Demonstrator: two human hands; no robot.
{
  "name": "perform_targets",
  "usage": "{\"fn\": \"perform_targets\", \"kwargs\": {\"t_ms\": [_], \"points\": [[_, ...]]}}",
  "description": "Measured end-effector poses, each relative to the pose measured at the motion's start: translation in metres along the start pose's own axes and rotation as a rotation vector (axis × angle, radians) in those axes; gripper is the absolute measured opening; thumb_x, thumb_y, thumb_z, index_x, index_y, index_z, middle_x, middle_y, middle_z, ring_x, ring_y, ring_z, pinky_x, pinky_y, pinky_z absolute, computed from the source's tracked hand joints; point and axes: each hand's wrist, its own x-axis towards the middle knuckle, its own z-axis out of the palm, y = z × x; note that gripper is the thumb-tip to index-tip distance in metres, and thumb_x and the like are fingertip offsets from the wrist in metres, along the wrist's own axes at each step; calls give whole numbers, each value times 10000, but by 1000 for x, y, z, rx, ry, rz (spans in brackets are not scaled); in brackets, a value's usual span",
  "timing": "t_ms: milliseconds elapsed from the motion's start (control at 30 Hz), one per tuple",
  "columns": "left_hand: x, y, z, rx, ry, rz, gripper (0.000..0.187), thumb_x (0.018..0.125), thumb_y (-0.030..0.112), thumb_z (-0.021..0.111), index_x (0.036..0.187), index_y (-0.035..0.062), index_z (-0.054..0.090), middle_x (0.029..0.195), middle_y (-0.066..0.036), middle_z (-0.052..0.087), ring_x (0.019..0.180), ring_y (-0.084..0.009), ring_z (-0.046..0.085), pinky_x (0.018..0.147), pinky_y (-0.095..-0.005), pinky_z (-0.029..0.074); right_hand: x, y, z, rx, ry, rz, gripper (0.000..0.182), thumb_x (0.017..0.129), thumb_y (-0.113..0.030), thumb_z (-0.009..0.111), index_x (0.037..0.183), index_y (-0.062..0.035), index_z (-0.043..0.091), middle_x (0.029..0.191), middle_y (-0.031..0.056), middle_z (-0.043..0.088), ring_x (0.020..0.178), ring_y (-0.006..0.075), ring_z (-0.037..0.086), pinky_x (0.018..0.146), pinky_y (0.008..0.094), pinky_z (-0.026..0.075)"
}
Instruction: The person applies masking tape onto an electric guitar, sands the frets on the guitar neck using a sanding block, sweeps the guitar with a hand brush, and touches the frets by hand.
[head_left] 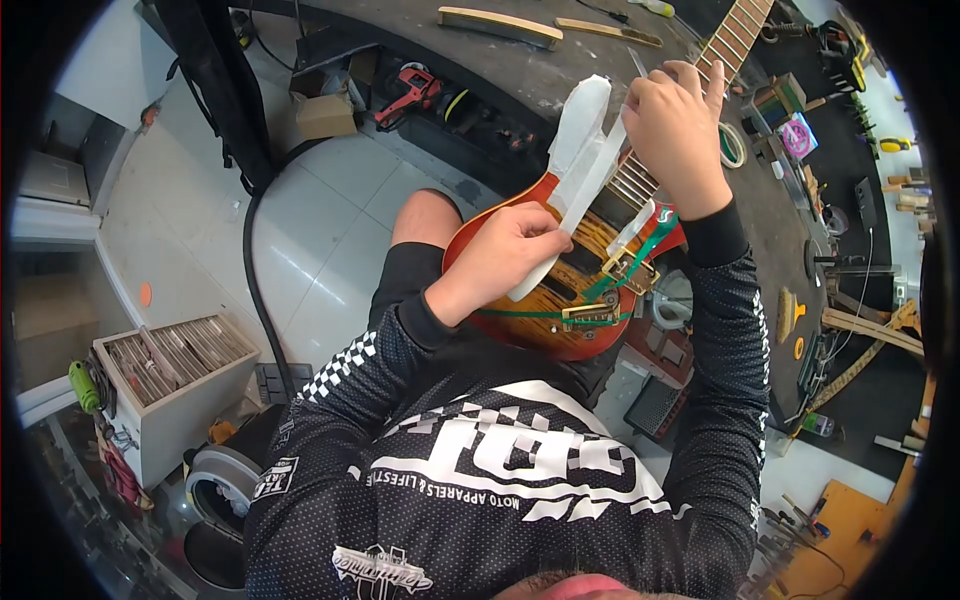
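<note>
An electric guitar (480,240) with a red-orange sunburst body lies across my lap, its neck (738,38) running to the upper right. Green tape (655,238) crosses the body near the metal bridge hardware. My left hand (505,250) is closed, thumb and fingers pinching a long white strip (590,185) that looks like masking tape, over the body. Beside the neck, my right hand (680,130) is closed near the strip's upper end, one finger stretched along the fretboard. A wider white sheet (580,115) lies by the strip at the body's upper edge.
The dark workbench (690,20) curves around the guitar, with wooden bars (500,27) on top. A tape roll (733,145) lies right of my right hand. A red tool (408,97) and cardboard box (327,116) sit at the shelf. A white crate (180,400) stands at left.
</note>
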Motion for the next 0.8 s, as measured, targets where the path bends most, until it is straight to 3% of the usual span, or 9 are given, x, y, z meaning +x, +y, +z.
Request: {"fn": "perform_targets", "kwargs": {"t_ms": [267,400,433,567,800], "points": [[12,3,2,75,32,76,285,1063,216,746,1046,-51,844,1073,-102,741,989,-200,724,929,-341,548,5,-12,8,-255,-207,-18,143,908,-118,720,971,-96,846,1046,73,795,1307,356,650,1391,694,190],[11,13,7,93,57,85,288,1036,223,759,1044,-55,837,1039,-122,719,954,-224,716,895,-358,550,13,-13,9,-217,-278,-50,147,925,-122,699,949,-100,843,1001,93,829,1269,361,665,1286,662,348],[11,12,9,93,69,88,292,1030,225,760,1042,-57,835,1033,-125,715,947,-228,714,887,-362,550,15,-10,14,-227,-265,-71,162,922,-193,750,958,-133,896,963,83,856,1214,333,683,1178,593,371],[12,5,10,134,98,109,310,1017,237,761,1036,-64,829,1025,-131,710,939,-242,712,877,-373,554,20,-7,16,-224,-274,-97,140,929,-191,752,940,-145,884,951,69,854,1167,314,686,1125,571,385],[11,1,8,191,120,110,329,1014,251,759,1021,-72,823,1058,-156,728,958,-270,727,890,-390,569,14,-7,18,-237,-293,-87,139,959,-142,699,973,-142,838,1006,65,839,1245,319,673,1226,645,373]]}}
